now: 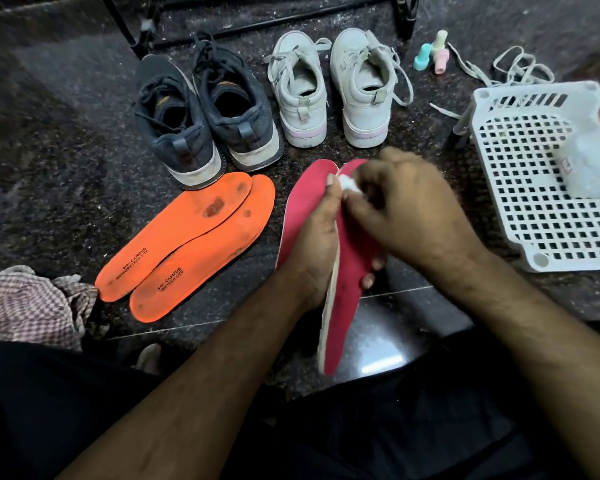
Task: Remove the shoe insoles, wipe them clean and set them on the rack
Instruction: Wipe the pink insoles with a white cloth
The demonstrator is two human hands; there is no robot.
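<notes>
Checked cloth (28, 303), pastel bottles (432, 53), loose laces (510, 69)

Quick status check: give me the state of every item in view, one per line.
Held pink insole: off the floor, tilted, mid-wipe.
Second pink insole: lying on the floor.
Orange insoles: out of the shoes, overlapping on the floor, visibly stained.
Left hand: grips the held pink insole.
Right hand: pinches a white wipe against it.
Dark shoes: upright, laced.
White shoes: upright, laces loose.
White rack: on the floor, no insoles on it.

Two pairs of shoes (257, 98) stand side by side on the floor (49, 133); insoles (187, 237) lie before them, a rack (541, 178) to the right.
</notes>
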